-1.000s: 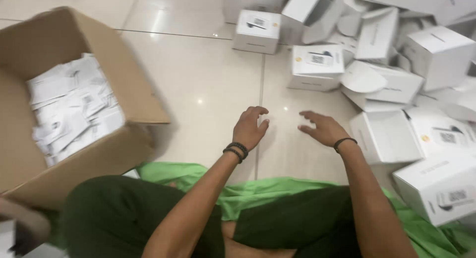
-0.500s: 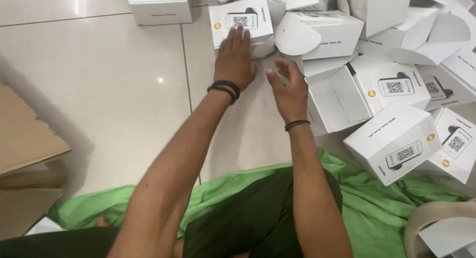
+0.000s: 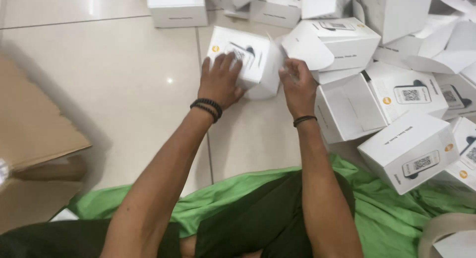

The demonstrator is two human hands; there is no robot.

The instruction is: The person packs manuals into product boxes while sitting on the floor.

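Note:
A small white printed carton (image 3: 253, 52) lies on the tiled floor in front of me. My left hand (image 3: 220, 79) rests on its near left side with fingers spread over the top. My right hand (image 3: 297, 82) grips the carton's right end, beside an open rounded flap (image 3: 307, 47) of a neighbouring box. Both wrists wear dark bracelets.
A heap of several similar white cartons (image 3: 406, 89) fills the right and far side, some open. A brown cardboard box (image 3: 34, 134) stands at the left. A green cloth (image 3: 386, 213) lies over my lap. A single white carton (image 3: 177, 7) sits further away on the floor.
Both hands have reached forward from empty air onto the white carton and taken hold of it. The view has swung right, pushing the cardboard box to the left edge.

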